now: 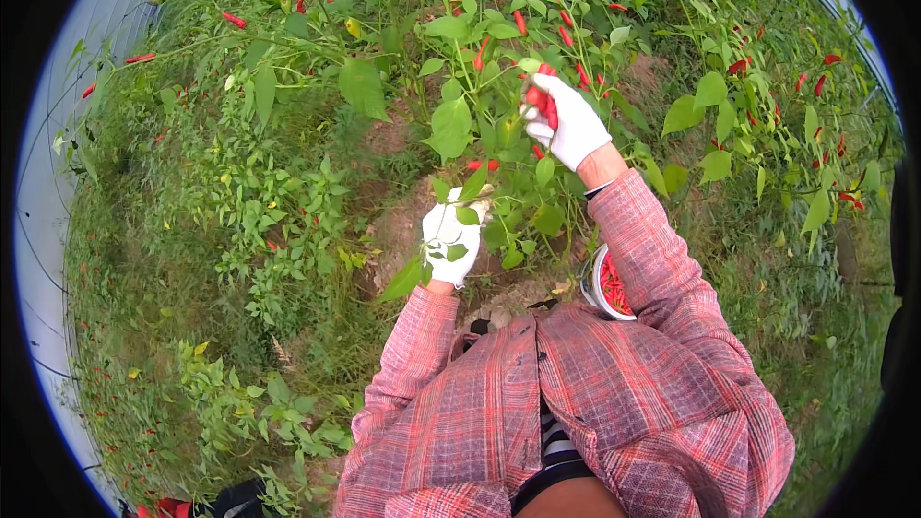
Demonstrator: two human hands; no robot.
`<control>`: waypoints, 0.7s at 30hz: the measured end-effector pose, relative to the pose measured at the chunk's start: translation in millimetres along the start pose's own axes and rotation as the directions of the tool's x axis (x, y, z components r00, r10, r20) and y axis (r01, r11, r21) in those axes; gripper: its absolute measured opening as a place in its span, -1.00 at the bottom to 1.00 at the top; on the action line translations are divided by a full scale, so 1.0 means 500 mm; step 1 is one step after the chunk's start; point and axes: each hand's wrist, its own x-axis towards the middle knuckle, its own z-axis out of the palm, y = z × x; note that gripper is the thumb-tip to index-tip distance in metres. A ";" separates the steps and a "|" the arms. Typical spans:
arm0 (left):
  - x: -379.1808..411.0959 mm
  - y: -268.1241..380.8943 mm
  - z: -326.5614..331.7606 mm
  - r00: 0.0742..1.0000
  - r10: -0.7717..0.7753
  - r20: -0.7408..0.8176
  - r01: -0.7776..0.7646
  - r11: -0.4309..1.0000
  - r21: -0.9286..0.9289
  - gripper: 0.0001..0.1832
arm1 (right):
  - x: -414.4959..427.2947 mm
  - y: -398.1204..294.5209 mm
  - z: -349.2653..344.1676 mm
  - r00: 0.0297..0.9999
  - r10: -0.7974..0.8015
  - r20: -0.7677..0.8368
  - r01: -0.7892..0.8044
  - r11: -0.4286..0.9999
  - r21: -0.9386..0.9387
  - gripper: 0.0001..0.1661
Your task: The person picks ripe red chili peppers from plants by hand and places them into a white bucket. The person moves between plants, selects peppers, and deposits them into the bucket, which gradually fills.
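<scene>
My right hand (572,119), in a white glove, is raised among the stems with its fingers closed around several red chili peppers (543,102). Green leaves of a pepper plant (452,128) hang just left of it. Lower down, my left hand (452,241) wears a white glove with soiled fingertips. A leafy stem crosses in front of that palm, and leaves partly cover the fingers, so its grip is unclear. More red peppers (482,165) hang between my two hands. Under my right forearm stands a white bucket (590,284) holding picked red peppers (615,288), partly hidden by the sleeve.
Dense pepper plants with red fruit spread ahead and to both sides. A long branch (209,45) reaches out left. Pale plastic sheeting (50,158) of a greenhouse curves along the left edge. Bare soil (403,223) shows near my left hand. Red and black items (173,507) lie bottom left.
</scene>
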 end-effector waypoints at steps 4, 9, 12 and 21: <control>-0.007 0.037 -0.012 0.992 0.127 -0.008 -0.125 0.985 0.117 -0.76 | 0.053 -0.045 0.002 0.988 -0.154 -0.027 0.153 0.988 -0.011 -0.88; 0.112 -0.031 -0.113 0.950 0.097 -0.298 -0.123 0.990 -0.072 -0.60 | 0.092 -0.038 -0.024 0.997 -0.016 -0.072 0.017 1.000 0.010 -0.86; 0.221 -0.031 -0.179 0.965 -0.134 -0.226 0.042 0.928 -0.371 -0.58 | 0.078 0.007 -0.018 0.999 0.051 -0.006 -0.051 0.998 0.026 -0.86; 0.406 -0.064 -0.087 0.957 -0.251 0.145 0.288 0.888 -0.359 -0.35 | 0.003 0.017 -0.007 0.994 0.094 0.056 -0.091 0.994 -0.065 -0.93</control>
